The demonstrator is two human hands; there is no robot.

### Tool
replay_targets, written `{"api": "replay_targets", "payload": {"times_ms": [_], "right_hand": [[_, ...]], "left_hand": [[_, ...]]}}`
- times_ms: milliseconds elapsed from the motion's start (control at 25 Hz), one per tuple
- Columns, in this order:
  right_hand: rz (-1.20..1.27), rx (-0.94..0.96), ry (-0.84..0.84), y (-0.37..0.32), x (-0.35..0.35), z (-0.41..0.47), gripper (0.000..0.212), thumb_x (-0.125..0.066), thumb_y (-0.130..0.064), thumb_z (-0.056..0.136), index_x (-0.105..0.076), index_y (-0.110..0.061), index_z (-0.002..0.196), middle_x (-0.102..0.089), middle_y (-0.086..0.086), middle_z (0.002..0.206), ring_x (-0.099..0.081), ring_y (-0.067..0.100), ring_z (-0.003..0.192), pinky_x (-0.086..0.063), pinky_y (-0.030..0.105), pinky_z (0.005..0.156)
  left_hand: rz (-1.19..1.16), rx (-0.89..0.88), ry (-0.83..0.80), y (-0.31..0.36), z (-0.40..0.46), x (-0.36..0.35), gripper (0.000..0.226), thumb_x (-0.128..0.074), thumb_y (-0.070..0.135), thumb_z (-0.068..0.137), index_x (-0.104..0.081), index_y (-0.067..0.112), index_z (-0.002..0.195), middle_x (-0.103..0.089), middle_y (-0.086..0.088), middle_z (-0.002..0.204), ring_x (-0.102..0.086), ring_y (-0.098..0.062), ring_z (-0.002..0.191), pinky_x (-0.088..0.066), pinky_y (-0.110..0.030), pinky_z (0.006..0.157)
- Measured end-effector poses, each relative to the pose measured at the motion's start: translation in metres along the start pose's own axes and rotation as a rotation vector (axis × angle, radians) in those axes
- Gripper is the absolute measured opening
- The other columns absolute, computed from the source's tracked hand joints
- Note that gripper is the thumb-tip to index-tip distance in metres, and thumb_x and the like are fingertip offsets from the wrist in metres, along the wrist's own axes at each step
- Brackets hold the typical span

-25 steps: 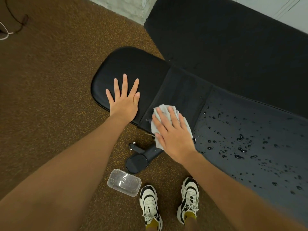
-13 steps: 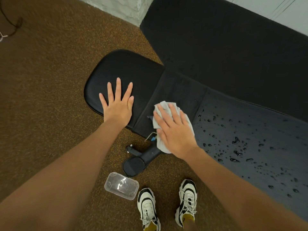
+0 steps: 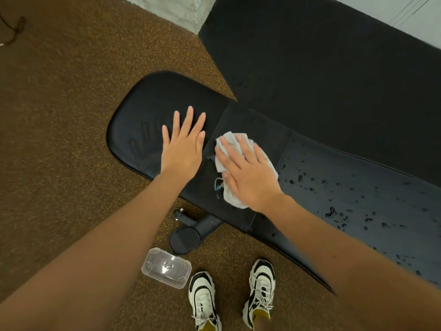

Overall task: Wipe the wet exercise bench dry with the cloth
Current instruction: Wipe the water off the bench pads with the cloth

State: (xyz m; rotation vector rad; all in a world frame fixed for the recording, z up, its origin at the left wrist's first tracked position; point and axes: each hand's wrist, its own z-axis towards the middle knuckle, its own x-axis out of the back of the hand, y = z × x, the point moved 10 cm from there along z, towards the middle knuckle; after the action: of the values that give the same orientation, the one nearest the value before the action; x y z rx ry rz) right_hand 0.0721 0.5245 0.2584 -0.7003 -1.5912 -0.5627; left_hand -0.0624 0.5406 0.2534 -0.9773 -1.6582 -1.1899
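Pressing flat-fingered, right hand [image 3: 248,173] pins cloth [image 3: 229,197] — bench [image 3: 152,120] runs upper-left to lower-right.

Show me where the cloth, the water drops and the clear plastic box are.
cloth [image 3: 229,137], head view, its bare top corner.
water drops [image 3: 330,212], head view, one big drop on the bench.
clear plastic box [image 3: 166,267], head view, middle of its lid.

The bench [image 3: 152,120] has a smooth black leather-like pad with a dull sheen at its rounded end; a middle panel looks flatter and more matt, and the long section to the right is glossy with beads of water [image 3: 334,211]. The cloth [image 3: 229,194] is soft, pale grey and crumpled. The floor [image 3: 59,115] is rough, speckled brown. A mat [image 3: 310,68] beyond is matt black. The box [image 3: 166,267] is clear shiny plastic.
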Motion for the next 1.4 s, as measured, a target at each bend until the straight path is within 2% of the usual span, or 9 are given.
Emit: {"api": "replay_targets", "payload": {"times_ms": [200,400,680,840,960,1080,1200,1320,1400], "right_hand": [[-0.001,-0.103,0.004,0.053,0.003,0.03,0.059,-0.011,-0.039,0.096,-0.018,-0.019,0.15,-0.019,0.003,0.158,-0.017,0.031,0.144,-0.02,0.048,0.115],[0.119,-0.576,0.057,0.078,0.002,-0.005,0.062,-0.008,-0.039,0.094,-0.019,-0.017,0.15,-0.019,0.009,0.157,-0.012,0.037,0.144,-0.01,0.052,0.116],[0.082,-0.233,-0.017,0.045,0.005,0.049,0.063,-0.004,-0.041,0.092,-0.015,-0.019,0.151,-0.014,0.003,0.159,-0.011,0.034,0.145,-0.007,0.048,0.116],[0.066,-0.538,0.065,0.101,0.008,0.018,0.06,-0.013,-0.039,0.095,-0.023,-0.014,0.148,-0.028,0.012,0.153,-0.024,0.04,0.139,-0.017,0.052,0.115],[0.103,-0.636,-0.05,0.073,-0.001,-0.001,0.062,-0.008,-0.04,0.094,-0.013,-0.014,0.151,-0.012,0.011,0.158,-0.006,0.042,0.143,-0.002,0.054,0.116],[0.112,-0.454,-0.047,0.047,0.005,0.03,0.061,-0.005,-0.042,0.095,-0.003,-0.019,0.152,0.001,0.002,0.16,0.004,0.037,0.145,0.004,0.051,0.115],[0.109,-0.277,-0.036,0.062,0.005,0.055,0.057,-0.013,-0.041,0.099,-0.008,-0.02,0.152,-0.009,0.004,0.16,-0.009,0.034,0.145,-0.003,0.047,0.117],[0.125,-0.55,0.036,0.106,0.005,0.028,0.067,-0.001,-0.043,0.091,-0.014,-0.017,0.151,-0.023,0.01,0.155,-0.022,0.039,0.14,-0.011,0.049,0.116],[0.139,-0.719,0.025,0.101,0.004,0.002,0.066,-0.004,-0.043,0.091,-0.015,-0.015,0.15,-0.02,0.011,0.156,-0.014,0.041,0.142,-0.007,0.052,0.116]], "left_hand": [[0.06,0.02,0.048,-0.003,0.0,-0.005,0.049,-0.014,0.034,0.103,-0.006,0.03,0.151,0.003,0.005,0.16,0.009,-0.022,0.146,0.003,-0.046,0.117],[0.093,0.033,0.062,-0.002,0.0,-0.005,0.049,-0.014,0.034,0.102,-0.005,0.03,0.15,0.002,0.004,0.16,0.007,-0.024,0.146,0.002,-0.047,0.116],[0.107,0.034,0.075,-0.004,-0.001,-0.006,0.05,-0.014,0.034,0.102,-0.005,0.03,0.15,0.0,0.004,0.16,0.005,-0.024,0.147,-0.001,-0.048,0.117],[0.135,0.036,0.083,-0.004,-0.001,-0.006,0.05,-0.011,0.035,0.101,-0.005,0.03,0.15,0.0,0.003,0.16,0.003,-0.025,0.147,-0.002,-0.048,0.117],[0.136,0.041,0.084,-0.004,-0.001,-0.006,0.051,-0.01,0.035,0.1,-0.004,0.03,0.15,0.0,0.003,0.16,0.003,-0.025,0.147,-0.003,-0.048,0.117],[0.144,0.038,0.087,-0.005,-0.001,-0.007,0.05,-0.011,0.035,0.101,-0.004,0.03,0.15,0.0,0.003,0.16,0.003,-0.025,0.147,-0.003,-0.048,0.117],[0.138,0.035,0.093,-0.004,-0.001,-0.007,0.05,-0.011,0.035,0.101,-0.005,0.03,0.15,-0.001,0.003,0.16,0.002,-0.025,0.147,-0.003,-0.048,0.117],[0.137,0.036,0.091,-0.004,-0.001,-0.007,0.05,-0.011,0.035,0.101,-0.005,0.03,0.15,-0.001,0.003,0.16,0.002,-0.025,0.147,-0.003,-0.048,0.117],[0.134,0.036,0.095,-0.004,-0.001,-0.006,0.05,-0.01,0.035,0.101,-0.005,0.03,0.15,0.0,0.003,0.16,0.003,-0.025,0.147,-0.002,-0.048,0.117]]}}
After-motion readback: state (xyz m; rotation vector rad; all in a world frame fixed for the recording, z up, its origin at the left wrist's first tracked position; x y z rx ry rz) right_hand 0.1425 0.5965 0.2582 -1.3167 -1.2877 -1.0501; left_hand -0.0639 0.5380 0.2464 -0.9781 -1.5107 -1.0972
